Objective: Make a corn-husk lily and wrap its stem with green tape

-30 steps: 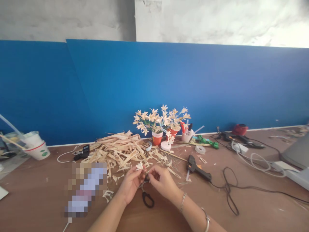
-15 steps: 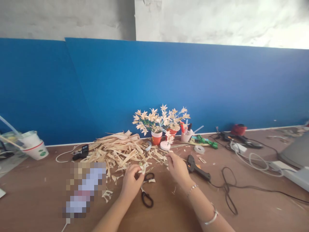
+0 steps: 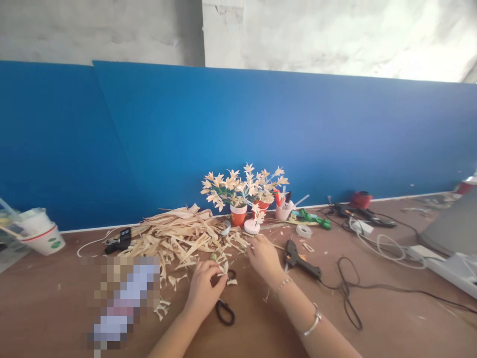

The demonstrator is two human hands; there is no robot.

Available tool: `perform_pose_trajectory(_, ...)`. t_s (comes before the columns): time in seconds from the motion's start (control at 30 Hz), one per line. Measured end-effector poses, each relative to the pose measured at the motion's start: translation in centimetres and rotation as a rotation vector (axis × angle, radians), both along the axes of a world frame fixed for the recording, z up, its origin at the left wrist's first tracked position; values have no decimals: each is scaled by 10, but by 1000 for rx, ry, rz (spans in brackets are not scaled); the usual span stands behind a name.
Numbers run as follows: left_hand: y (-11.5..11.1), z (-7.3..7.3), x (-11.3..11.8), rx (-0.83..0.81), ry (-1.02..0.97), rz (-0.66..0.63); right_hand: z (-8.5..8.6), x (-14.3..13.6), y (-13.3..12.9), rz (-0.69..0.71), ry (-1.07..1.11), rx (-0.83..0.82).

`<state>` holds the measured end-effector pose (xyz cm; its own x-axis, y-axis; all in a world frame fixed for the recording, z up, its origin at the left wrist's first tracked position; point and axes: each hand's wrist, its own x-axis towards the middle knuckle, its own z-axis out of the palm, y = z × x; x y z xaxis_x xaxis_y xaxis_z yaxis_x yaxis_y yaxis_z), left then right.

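My left hand (image 3: pixel 204 284) pinches a small pale husk flower (image 3: pixel 223 269) between thumb and fingertips. Under it lie black-handled scissors (image 3: pixel 225 313), partly covered by the hand. My right hand (image 3: pixel 264 256) is bent down at the near edge of the scraps, fingers drawn together; what its fingertips hold, if anything, is hidden. Dry husk strips (image 3: pixel 179 231) are heaped beyond my left hand. To the right of my right hand rests a black glue gun (image 3: pixel 302 261). Husk flowers (image 3: pixel 242 186) on stems stand in red cups (image 3: pixel 238 215) at the back.
A round white piece (image 3: pixel 252 226) bears one flower. Behind are a cup of tools (image 3: pixel 283 211), a tape roll (image 3: pixel 304 230) and green pieces (image 3: pixel 311 218). Black cable (image 3: pixel 348 286) and a power strip (image 3: pixel 447 268) lie right; a white paper cup (image 3: pixel 44 238) stands left.
My right hand has moved slightly left along the husk scraps. My left hand, with the flower, has shifted a little right over the scissors. The whole view has swung slightly right.
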<state>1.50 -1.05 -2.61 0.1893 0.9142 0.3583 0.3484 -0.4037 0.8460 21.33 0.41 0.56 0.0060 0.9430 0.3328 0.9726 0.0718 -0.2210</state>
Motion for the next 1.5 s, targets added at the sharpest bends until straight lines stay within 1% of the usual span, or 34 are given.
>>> perform_pose_trajectory(0.1, -1, 1, 1, 12, 26, -20, 2, -15, 19, -22, 0, -42)
perform_pose_trajectory(0.27, -4, 3, 2, 23, 58, -40, -8, -30, 59, -75, 116, -45)
perform_pose_trajectory(0.33, -5, 3, 2, 25, 40, -48, -11, -30, 68, -79, 199, -36)
perform_pose_trajectory(0.4, -6, 3, 3, 33, 59, -46, -10, -28, 69, -74, 301, -13)
perform_pose_trajectory(0.47, -6, 3, 4, 51, 104, -22, -6, -27, 64, -55, 424, 17)
perform_pose_trajectory(0.53, -5, 3, 4, 69, 135, 18, -1, -28, 53, -14, 561, 35)
perform_pose_trajectory(0.63, -3, 2, 5, 60, 90, 56, 6, -34, 30, 64, 731, 27)
perform_pose_trajectory(0.7, -2, 2, 6, -15, -39, 72, 7, -42, 13, 127, 879, 18)
perform_pose_trajectory(0.77, -1, 4, 7, -157, -242, 63, 5, -50, -3, 221, 1235, -10)
perform_pose_trajectory(0.83, -2, 9, 7, -311, -454, 7, 1, -58, -15, 292, 1462, -57)
perform_pose_trajectory(0.87, -3, 11, 7, -370, -540, -31, -1, -61, -19, 311, 1509, -67)
perform_pose_trajectory(0.97, -7, 18, 6, -459, -685, -97, -7, -68, -26, 308, 1499, -25)
perform_pose_trajectory(1.07, -9, 20, 6, -447, -720, -89, -11, -71, -30, 270, 1441, 37)
perform_pose_trajectory(1.2, -9, 16, 8, -349, -674, -60, -13, -71, -34, 242, 1389, 89)
perform_pose_trajectory(1.3, -7, 13, 8, -263, -572, -18, -16, -71, -36, 246, 1318, 127)
perform_pose_trajectory(1.4, -5, 10, 7, -220, -490, 16, -17, -71, -36, 269, 1248, 168)
perform_pose_trajectory(1.5, -5, 10, 6, -198, -459, 50, -16, -70, -37, 315, 1157, 173)
